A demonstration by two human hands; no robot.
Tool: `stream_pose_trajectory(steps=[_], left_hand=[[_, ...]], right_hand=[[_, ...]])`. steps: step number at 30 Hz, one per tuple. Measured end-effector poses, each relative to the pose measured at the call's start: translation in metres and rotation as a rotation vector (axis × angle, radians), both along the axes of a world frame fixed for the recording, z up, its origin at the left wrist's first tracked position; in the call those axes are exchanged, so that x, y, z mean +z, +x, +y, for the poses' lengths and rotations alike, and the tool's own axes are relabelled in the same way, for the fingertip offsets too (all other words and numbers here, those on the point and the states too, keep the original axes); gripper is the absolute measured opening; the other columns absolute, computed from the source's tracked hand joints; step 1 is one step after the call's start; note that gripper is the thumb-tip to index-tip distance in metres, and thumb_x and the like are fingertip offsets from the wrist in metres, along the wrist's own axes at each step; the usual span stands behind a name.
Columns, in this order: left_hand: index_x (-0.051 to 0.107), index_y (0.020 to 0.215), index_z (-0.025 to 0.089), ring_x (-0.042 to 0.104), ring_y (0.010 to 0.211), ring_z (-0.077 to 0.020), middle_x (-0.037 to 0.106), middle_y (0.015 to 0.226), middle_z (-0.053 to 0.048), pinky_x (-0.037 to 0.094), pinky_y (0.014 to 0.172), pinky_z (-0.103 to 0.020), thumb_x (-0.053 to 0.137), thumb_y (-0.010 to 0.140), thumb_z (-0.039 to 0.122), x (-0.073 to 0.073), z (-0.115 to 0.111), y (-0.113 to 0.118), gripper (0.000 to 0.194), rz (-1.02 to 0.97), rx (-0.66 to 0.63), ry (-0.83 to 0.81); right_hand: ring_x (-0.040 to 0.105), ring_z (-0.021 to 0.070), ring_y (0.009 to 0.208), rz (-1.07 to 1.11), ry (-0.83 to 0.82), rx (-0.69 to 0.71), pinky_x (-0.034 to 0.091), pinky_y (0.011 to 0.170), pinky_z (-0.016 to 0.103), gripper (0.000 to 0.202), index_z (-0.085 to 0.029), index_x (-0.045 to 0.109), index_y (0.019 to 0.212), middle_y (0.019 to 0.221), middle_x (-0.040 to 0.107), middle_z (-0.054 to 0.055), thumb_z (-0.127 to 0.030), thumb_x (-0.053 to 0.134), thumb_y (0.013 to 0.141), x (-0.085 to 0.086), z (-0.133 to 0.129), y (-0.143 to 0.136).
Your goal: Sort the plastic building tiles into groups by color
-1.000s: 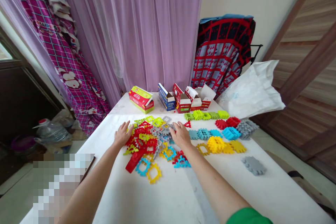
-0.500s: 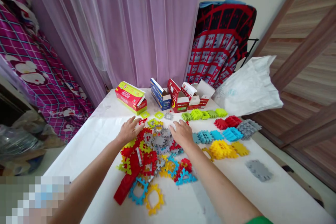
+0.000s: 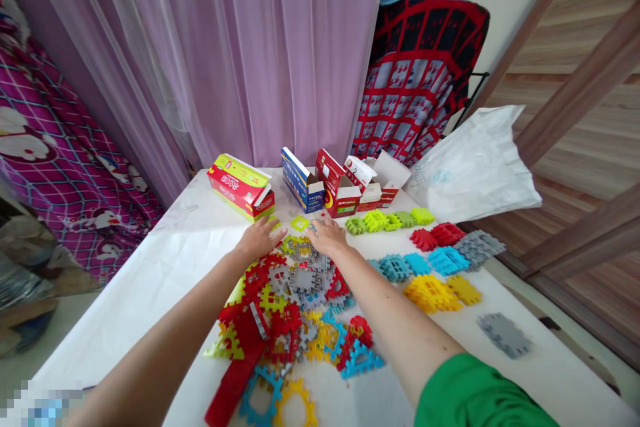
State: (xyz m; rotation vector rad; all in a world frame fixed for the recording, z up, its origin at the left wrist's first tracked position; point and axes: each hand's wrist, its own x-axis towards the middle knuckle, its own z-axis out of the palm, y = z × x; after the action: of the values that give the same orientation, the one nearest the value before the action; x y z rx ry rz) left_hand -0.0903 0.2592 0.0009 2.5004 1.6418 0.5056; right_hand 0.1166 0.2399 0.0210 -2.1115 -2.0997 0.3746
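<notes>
Mixed plastic pieces lie in a loose pile at the table's middle, with a grey piece [image 3: 303, 279] on top, a red piece [image 3: 286, 330] lower down and a yellow ring [image 3: 296, 405] at the near edge. My left hand [image 3: 260, 238] rests over the pile's far left side, fingers spread. My right hand [image 3: 327, 236] reaches over its far right side, fingers apart. Between the hands is a lime ring [image 3: 300, 223]. Neither hand visibly holds anything. A long red strip [image 3: 235, 380] sticks out at the near left.
Open boxes, among them a red and lime box [image 3: 243, 187] and a blue box [image 3: 303, 183], line the far edge of the white table [image 3: 135, 300]. Sorted stacks, including yellow pieces [image 3: 433, 293] and grey pieces [image 3: 505, 335], lie right. A white bag [image 3: 470, 167] stands behind.
Both hands have moved inward and are closer together; my right hand has shifted left and farther forward. The view has moved slightly, and more of the green sleeve shows.
</notes>
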Motion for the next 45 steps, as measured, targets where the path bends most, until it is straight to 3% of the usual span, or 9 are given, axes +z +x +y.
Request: stream_pose_trajectory(steps=[6, 12, 15, 18, 21, 26, 29, 34, 45], left_hand=[[0.067, 0.111, 0.027, 0.054, 0.123, -0.0225, 0.067, 0.123, -0.005, 0.033, 0.11, -0.041, 0.042, 0.092, 0.051, -0.006, -0.005, 0.019, 0.039, 0.048, -0.114, -0.037], [0.07, 0.107, 0.023, 0.065, 0.104, -0.0202, 0.074, 0.108, -0.004, 0.046, 0.096, -0.031, 0.032, 0.093, 0.052, 0.019, -0.039, 0.008, 0.049, 0.067, -0.162, -0.168], [0.066, 0.118, 0.022, 0.062, 0.114, -0.0217, 0.069, 0.122, -0.005, 0.045, 0.1, -0.032, 0.032, 0.092, 0.056, 0.032, -0.061, -0.005, 0.055, 0.054, -0.098, -0.2], [0.06, 0.127, 0.019, 0.051, 0.128, -0.024, 0.058, 0.136, -0.01, 0.037, 0.108, -0.037, 0.032, 0.092, 0.055, 0.041, -0.096, -0.021, 0.057, 0.039, -0.004, -0.183], [0.05, 0.136, 0.021, 0.034, 0.139, -0.0317, 0.044, 0.148, -0.015, 0.031, 0.109, -0.057, 0.034, 0.092, 0.057, 0.04, -0.149, -0.031, 0.059, 0.022, 0.167, -0.124], [0.039, 0.144, 0.026, 0.021, 0.144, -0.0343, 0.027, 0.156, -0.016, 0.021, 0.11, -0.064, 0.045, 0.087, 0.061, 0.008, -0.248, -0.015, 0.068, -0.014, 0.321, -0.072], [0.034, 0.147, 0.024, 0.017, 0.145, -0.0363, 0.022, 0.158, -0.019, 0.02, 0.11, -0.063, 0.055, 0.08, 0.062, -0.013, -0.283, 0.003, 0.08, -0.009, 0.321, 0.006], [0.039, 0.145, 0.023, 0.017, 0.144, -0.0391, 0.021, 0.157, -0.021, 0.022, 0.11, -0.062, 0.062, 0.075, 0.063, -0.02, -0.291, 0.019, 0.083, 0.03, 0.318, 0.026], [0.065, 0.115, 0.024, 0.022, 0.143, -0.0373, 0.029, 0.155, -0.015, 0.018, 0.112, -0.061, 0.051, 0.088, 0.047, -0.009, -0.29, 0.027, 0.038, 0.04, 0.354, 0.168]], right_hand=[[0.038, 0.0312, 0.129, -0.018, 0.001, 0.081, 0.031, 0.1, 0.051, 0.048, -0.034, 0.058, 0.128, 0.143, 0.044, 0.008, -0.055, 0.03, 0.095, -0.003, -0.002, -0.014], [0.046, 0.029, 0.122, -0.033, 0.012, 0.193, 0.035, 0.097, 0.049, 0.045, -0.032, 0.065, 0.119, 0.128, 0.058, 0.007, -0.049, 0.03, 0.097, 0.002, -0.032, -0.004], [0.049, 0.0264, 0.12, 0.013, 0.078, 0.229, 0.038, 0.097, 0.045, 0.04, -0.032, 0.065, 0.119, 0.127, 0.059, 0.006, -0.044, 0.033, 0.097, 0.003, -0.056, 0.009], [0.054, 0.0211, 0.116, 0.118, 0.248, 0.229, 0.041, 0.097, 0.036, 0.036, -0.026, 0.063, 0.121, 0.125, 0.061, 0.005, -0.035, 0.04, 0.095, -0.002, -0.092, 0.023], [0.053, 0.0218, 0.117, 0.2, 0.452, 0.197, 0.039, 0.101, 0.036, 0.035, -0.022, 0.063, 0.12, 0.127, 0.06, 0.008, -0.034, 0.047, 0.091, -0.015, -0.143, 0.032], [0.049, 0.0251, 0.12, 0.276, 0.683, 0.14, 0.037, 0.103, 0.043, 0.032, -0.022, 0.065, 0.115, 0.127, 0.058, 0.01, -0.033, 0.047, 0.091, -0.046, -0.227, 0.034], [0.048, 0.0261, 0.122, 0.302, 0.711, 0.119, 0.035, 0.104, 0.045, 0.032, -0.022, 0.065, 0.113, 0.127, 0.058, 0.01, -0.031, 0.045, 0.091, -0.058, -0.248, 0.04], [0.053, 0.0244, 0.114, 0.356, 0.675, 0.085, 0.04, 0.1, 0.04, 0.034, -0.018, 0.065, 0.114, 0.12, 0.062, 0.012, -0.027, 0.047, 0.087, -0.065, -0.245, 0.049], [0.055, 0.0233, 0.113, 0.431, 0.611, 0.061, 0.04, 0.101, 0.039, 0.033, -0.016, 0.064, 0.111, 0.117, 0.065, 0.011, -0.024, 0.048, 0.083, -0.063, -0.243, 0.046]])
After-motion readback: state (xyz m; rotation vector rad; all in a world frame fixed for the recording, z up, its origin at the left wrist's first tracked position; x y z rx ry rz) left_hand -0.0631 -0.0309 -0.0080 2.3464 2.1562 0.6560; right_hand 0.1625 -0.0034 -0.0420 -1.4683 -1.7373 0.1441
